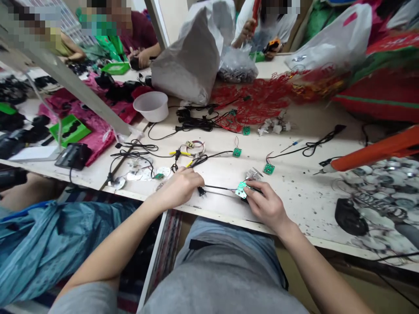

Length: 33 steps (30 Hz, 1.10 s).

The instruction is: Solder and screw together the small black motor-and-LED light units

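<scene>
My left hand (180, 187) is closed near the table's front edge, pinching a thin black wire (216, 188) that runs right from it. My right hand (266, 205) is closed on a small green circuit board (241, 189) at the wire's other end, holding it just above the tabletop. Two more green boards (269, 168) (237, 151) lie a little beyond my hands. A bundle of black and yellow wires (186, 155) lies behind my left hand.
A white bowl (152, 106), a grey bag (191, 61) and a heap of red wire (262, 98) stand further back. An orange tool (373, 152) lies at the right. A slanted metal bar (81, 91) crosses the left. Other people sit at the far side.
</scene>
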Each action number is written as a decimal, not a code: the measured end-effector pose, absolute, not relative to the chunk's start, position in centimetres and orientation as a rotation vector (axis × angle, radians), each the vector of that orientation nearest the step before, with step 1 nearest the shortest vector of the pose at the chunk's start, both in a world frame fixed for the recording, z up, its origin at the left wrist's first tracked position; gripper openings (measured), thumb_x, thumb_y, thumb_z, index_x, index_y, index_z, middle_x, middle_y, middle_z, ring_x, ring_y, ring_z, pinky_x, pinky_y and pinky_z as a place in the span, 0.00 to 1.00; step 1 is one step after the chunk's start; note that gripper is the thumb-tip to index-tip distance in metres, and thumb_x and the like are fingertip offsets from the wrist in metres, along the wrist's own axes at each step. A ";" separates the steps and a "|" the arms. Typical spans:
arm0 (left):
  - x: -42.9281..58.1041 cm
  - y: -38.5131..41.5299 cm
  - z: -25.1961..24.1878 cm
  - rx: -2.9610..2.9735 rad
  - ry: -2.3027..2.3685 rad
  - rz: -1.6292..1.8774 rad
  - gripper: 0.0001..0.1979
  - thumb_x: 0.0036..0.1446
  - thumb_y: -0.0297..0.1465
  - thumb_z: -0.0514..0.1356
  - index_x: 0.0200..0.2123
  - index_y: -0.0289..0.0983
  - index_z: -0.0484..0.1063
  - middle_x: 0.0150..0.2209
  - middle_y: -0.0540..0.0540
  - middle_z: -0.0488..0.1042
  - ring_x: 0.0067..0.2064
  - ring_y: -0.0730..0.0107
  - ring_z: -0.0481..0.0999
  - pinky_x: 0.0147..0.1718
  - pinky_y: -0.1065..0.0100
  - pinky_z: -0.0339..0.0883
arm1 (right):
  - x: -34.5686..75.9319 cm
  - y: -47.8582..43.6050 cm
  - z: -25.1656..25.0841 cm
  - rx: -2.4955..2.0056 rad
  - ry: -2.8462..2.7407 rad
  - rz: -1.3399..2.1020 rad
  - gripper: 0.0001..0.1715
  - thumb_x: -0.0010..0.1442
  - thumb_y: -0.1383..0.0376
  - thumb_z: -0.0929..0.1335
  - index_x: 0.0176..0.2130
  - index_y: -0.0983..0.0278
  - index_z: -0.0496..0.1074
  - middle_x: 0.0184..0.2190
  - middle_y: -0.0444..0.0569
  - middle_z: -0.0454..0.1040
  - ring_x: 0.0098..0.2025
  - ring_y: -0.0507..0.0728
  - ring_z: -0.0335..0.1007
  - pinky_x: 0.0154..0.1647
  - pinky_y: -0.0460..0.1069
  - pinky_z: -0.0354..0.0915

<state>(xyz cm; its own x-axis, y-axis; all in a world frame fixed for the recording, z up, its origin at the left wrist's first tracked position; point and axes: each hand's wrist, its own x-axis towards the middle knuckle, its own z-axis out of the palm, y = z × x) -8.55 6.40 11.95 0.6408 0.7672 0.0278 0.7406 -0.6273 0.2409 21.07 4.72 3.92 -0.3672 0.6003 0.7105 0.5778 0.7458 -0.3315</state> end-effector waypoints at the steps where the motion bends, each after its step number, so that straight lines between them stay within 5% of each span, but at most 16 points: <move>1: -7.7 5.9 11.7 2.673 1.275 0.135 0.15 0.59 0.19 0.53 0.37 0.37 0.77 0.39 0.42 0.81 0.43 0.57 0.76 0.46 0.55 0.67 | 21.2 4.5 3.8 -0.890 -2.065 0.018 0.15 0.63 0.74 0.66 0.47 0.59 0.74 0.44 0.54 0.76 0.46 0.58 0.77 0.43 0.53 0.78; 8: -0.5 3.1 8.9 2.214 1.239 0.593 0.16 0.63 0.27 0.58 0.54 0.37 0.69 0.49 0.40 0.79 0.50 0.59 0.77 0.51 0.58 0.72 | 21.9 3.6 4.2 -0.903 -2.093 -0.003 0.18 0.63 0.75 0.67 0.50 0.59 0.72 0.45 0.55 0.74 0.46 0.58 0.76 0.41 0.51 0.78; 18: 1.1 4.5 7.0 1.420 0.962 0.639 0.10 0.58 0.29 0.62 0.44 0.38 0.71 0.33 0.49 0.76 0.38 0.69 0.77 0.41 0.68 0.70 | 23.1 3.6 3.7 -0.820 -2.144 0.004 0.17 0.64 0.77 0.66 0.49 0.63 0.72 0.45 0.57 0.73 0.45 0.57 0.75 0.40 0.49 0.78; 33: 2.1 5.1 6.5 1.212 0.847 0.585 0.13 0.51 0.33 0.69 0.37 0.35 0.73 0.31 0.49 0.74 0.34 0.73 0.72 0.38 0.70 0.66 | 24.1 3.3 3.7 -0.802 -2.186 0.018 0.18 0.63 0.79 0.65 0.50 0.65 0.71 0.46 0.58 0.74 0.47 0.57 0.75 0.41 0.49 0.78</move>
